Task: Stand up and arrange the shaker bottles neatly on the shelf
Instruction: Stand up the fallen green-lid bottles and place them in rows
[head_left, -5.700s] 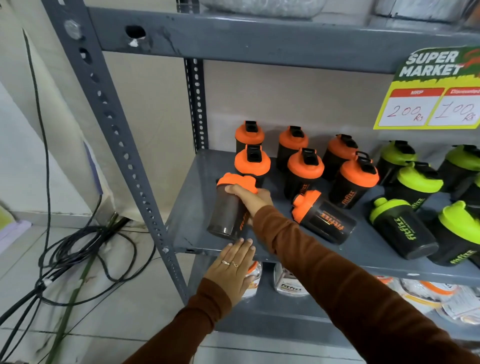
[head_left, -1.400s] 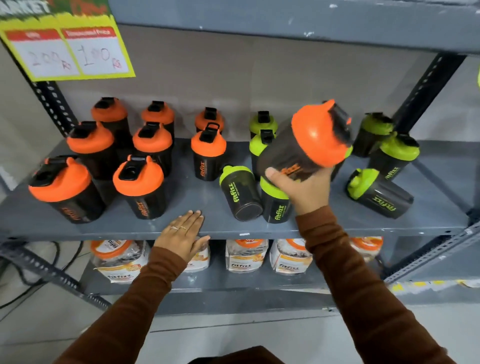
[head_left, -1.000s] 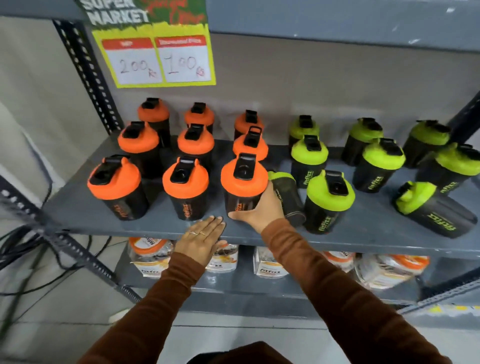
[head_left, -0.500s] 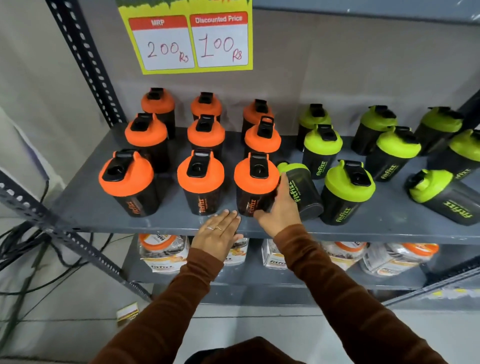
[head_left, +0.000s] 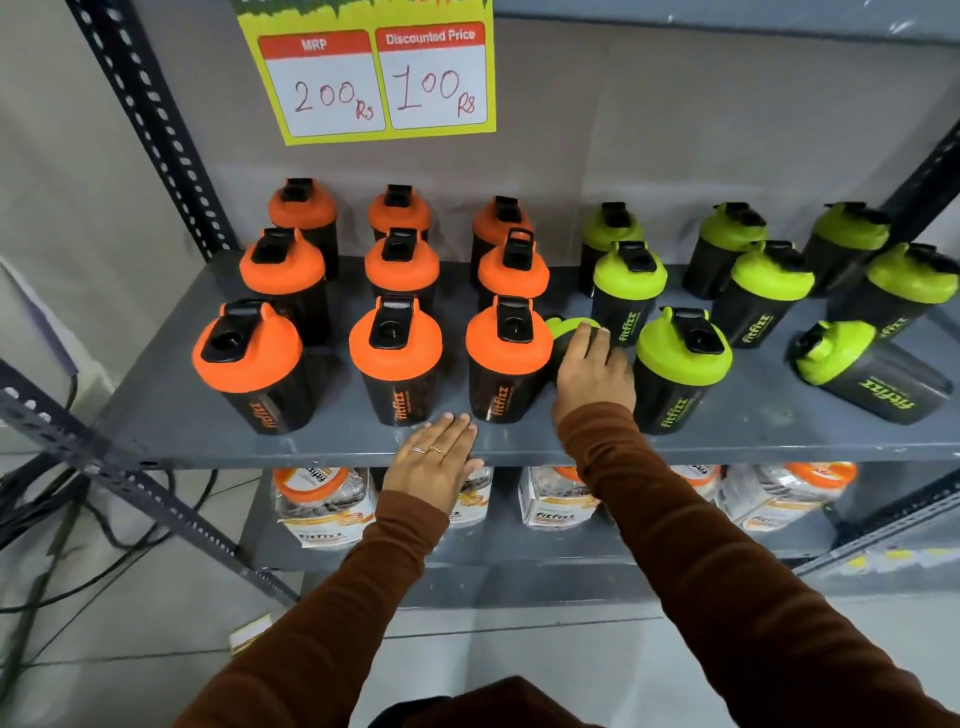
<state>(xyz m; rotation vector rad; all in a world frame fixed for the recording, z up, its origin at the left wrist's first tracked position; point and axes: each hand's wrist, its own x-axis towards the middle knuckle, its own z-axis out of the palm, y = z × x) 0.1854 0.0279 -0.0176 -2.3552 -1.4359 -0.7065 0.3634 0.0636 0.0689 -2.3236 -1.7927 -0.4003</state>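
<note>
The left hand (head_left: 434, 460) lies spread flat on the shelf (head_left: 171, 415) edge, while beyond it the right hand's (head_left: 592, 371) grip wraps the toppled green bottle (head_left: 566, 332), likely light, stiff, slick plastic, best held mid-body.

Orange-lidded black bottles (head_left: 395, 358), green-lidded black bottles (head_left: 680, 364), grey shelf (head_left: 171, 415)

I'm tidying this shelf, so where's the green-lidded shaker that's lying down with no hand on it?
The tipped green shaker lies at the right end of the front row, right of the upright green shaker, lid pointing left.
</note>
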